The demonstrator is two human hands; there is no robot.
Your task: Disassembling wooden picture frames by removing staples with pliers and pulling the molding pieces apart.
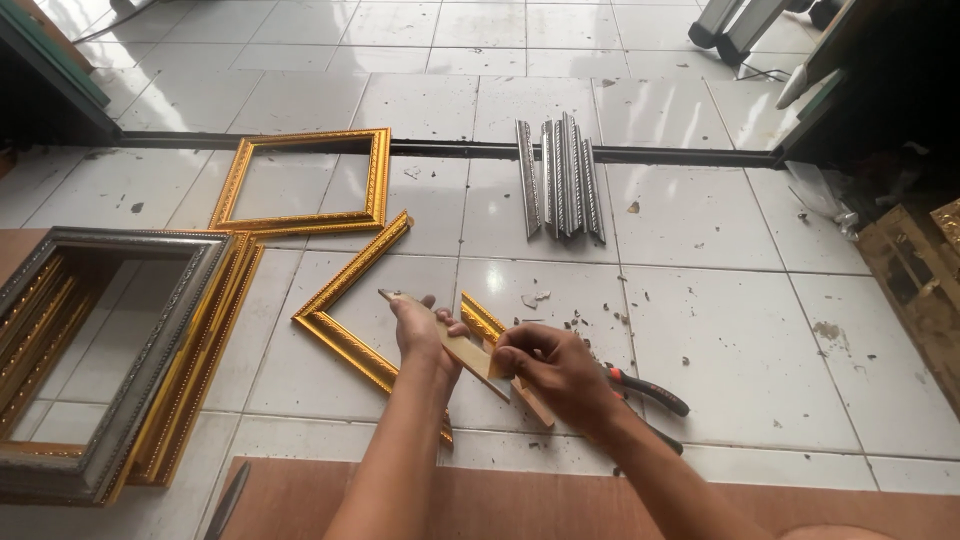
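Note:
My left hand (420,330) grips a gold moulding strip (452,347) held with its plain wooden back up, slanting from upper left to lower right. My right hand (552,368) pinches the strip's lower end, fingertips pressed on it. Under my hands lies an L-shaped gold corner piece (345,290) on the white tile floor. A second short gold piece (483,321) sits just right of my left hand.
A finished gold frame (305,180) lies further back. A stack of grey and gold frames (110,350) stands at the left. Several silver moulding strips (562,178) lie at the centre back. Red-handled pliers (648,390) rest right of my right hand. A brown board (480,500) lies nearest me.

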